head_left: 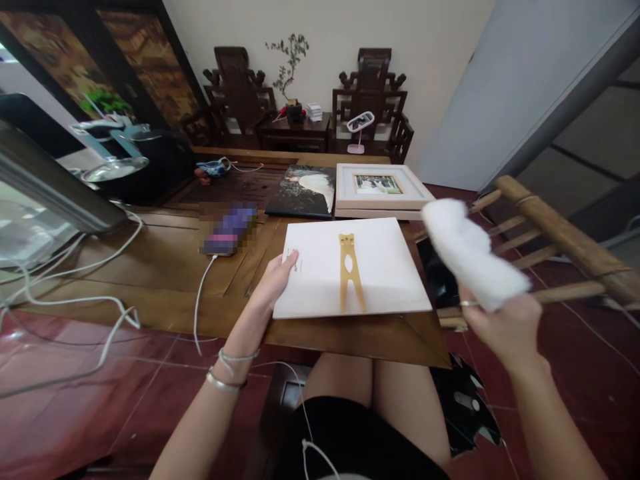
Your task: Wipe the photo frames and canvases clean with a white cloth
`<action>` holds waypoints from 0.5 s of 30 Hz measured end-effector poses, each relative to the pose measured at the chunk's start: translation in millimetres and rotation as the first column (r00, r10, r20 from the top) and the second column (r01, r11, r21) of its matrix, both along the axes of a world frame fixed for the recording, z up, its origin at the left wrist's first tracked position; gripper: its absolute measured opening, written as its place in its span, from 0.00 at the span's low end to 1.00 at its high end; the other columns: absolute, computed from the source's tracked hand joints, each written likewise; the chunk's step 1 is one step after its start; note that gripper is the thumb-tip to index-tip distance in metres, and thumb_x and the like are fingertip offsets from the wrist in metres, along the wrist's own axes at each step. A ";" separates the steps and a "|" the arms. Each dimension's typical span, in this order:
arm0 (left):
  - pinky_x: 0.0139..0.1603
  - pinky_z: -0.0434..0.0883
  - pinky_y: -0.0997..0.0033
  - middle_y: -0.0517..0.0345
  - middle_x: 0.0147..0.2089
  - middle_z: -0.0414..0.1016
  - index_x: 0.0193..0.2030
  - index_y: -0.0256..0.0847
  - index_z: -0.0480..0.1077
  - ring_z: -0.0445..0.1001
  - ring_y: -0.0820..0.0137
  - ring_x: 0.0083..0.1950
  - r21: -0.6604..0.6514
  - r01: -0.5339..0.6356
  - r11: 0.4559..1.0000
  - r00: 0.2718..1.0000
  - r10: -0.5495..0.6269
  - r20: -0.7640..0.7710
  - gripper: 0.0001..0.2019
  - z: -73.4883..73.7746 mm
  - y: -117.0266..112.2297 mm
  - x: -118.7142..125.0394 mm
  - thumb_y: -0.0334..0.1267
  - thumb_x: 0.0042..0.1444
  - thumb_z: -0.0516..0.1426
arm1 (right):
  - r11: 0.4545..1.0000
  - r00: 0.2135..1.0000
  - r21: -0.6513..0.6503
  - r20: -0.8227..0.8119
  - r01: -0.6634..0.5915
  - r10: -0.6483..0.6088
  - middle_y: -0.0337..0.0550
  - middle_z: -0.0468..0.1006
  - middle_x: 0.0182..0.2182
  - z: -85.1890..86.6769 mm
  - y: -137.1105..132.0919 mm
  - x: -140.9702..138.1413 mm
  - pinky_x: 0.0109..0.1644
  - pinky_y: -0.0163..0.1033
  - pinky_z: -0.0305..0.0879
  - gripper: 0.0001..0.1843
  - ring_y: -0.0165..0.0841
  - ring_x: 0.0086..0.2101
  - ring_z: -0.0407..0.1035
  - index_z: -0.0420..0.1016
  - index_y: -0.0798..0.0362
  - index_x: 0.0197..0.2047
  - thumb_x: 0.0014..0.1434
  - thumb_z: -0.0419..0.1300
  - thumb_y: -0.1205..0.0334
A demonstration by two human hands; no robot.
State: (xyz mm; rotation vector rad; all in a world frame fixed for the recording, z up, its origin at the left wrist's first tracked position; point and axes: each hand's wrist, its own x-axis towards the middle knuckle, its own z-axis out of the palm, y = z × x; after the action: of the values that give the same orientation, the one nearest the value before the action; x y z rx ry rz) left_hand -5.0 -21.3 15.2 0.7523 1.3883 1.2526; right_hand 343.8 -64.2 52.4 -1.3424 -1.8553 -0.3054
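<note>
Against left hand (pixel 277 279), white board (pixel 385 267)

On the table (pixel 165 267), a board (pixel 395 267) with a clip (pixel 350 270) on top. Behind the board, a picture frame (pixel 383 200); left of the board, a phone (pixel 227 230); right of it, a cloth (pixel 470 257).

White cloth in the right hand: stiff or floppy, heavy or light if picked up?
Probably floppy: the white cloth bunches into a soft wad above the right hand. Likely light: held raised by one end. Pushed over the white board, it would probably crumple rather than roll.
</note>
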 end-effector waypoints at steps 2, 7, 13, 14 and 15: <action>0.33 0.73 0.71 0.54 0.29 0.80 0.37 0.32 0.74 0.79 0.64 0.33 0.025 0.008 1.000 0.999 -0.007 -0.035 0.13 -1.0 4.7 -0.9 0.42 0.55 0.60 | 0.951 0.937 -0.130 0.182 -0.279 0.300 0.50 0.71 0.57 -0.8 -6.8 -4.7 0.59 0.56 0.64 0.09 0.48 0.56 0.65 0.71 0.49 0.29 0.54 0.56 0.73; 0.29 0.70 0.74 0.54 0.28 0.79 0.36 0.33 0.74 0.79 0.65 0.31 0.036 0.029 0.999 0.996 -0.026 -0.090 0.14 -2.6 10.5 -4.4 0.44 0.54 0.60 | 0.852 0.795 -0.283 0.316 -0.442 0.517 0.45 0.60 0.64 -10.4 -9.1 -30.1 0.61 0.62 0.59 0.16 0.45 0.64 0.49 0.69 0.52 0.26 0.58 0.50 0.78; 0.36 0.75 0.68 0.47 0.40 0.81 0.43 0.33 0.74 0.79 0.63 0.36 0.016 0.145 0.989 0.982 -0.142 -0.123 0.21 6.8 -2.8 -7.0 0.41 0.43 0.67 | 0.879 0.777 -0.236 0.411 -0.414 0.476 0.55 0.67 0.59 -26.9 -8.4 -46.2 0.59 0.65 0.61 0.17 0.50 0.63 0.51 0.73 0.56 0.27 0.57 0.49 0.81; 0.41 0.75 0.65 0.46 0.45 0.80 0.47 0.34 0.74 0.79 0.61 0.41 0.070 0.163 0.984 0.972 -0.148 -0.185 0.26 7.1 -6.2 -7.8 0.39 0.39 0.69 | 0.883 0.781 -0.230 0.412 -0.409 0.469 0.55 0.68 0.59 -27.7 -8.2 -47.5 0.59 0.65 0.61 0.17 0.50 0.63 0.52 0.73 0.55 0.27 0.57 0.49 0.81; 0.45 0.75 0.63 0.46 0.48 0.79 0.49 0.36 0.73 0.78 0.59 0.44 0.128 0.166 0.978 0.954 -0.127 -0.272 0.30 6.5 -9.3 -8.7 0.39 0.36 0.70 | 0.885 0.785 -0.225 0.410 -0.407 0.465 0.55 0.68 0.59 -28.0 -8.0 -48.5 0.58 0.65 0.61 0.17 0.50 0.63 0.52 0.74 0.55 0.27 0.56 0.49 0.81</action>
State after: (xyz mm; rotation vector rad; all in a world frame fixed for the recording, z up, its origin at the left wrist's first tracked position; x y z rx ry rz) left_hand -13.8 -30.6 21.7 1.1401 1.4292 1.1799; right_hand 295.3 -72.3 24.3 -0.9156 -2.5571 -0.2749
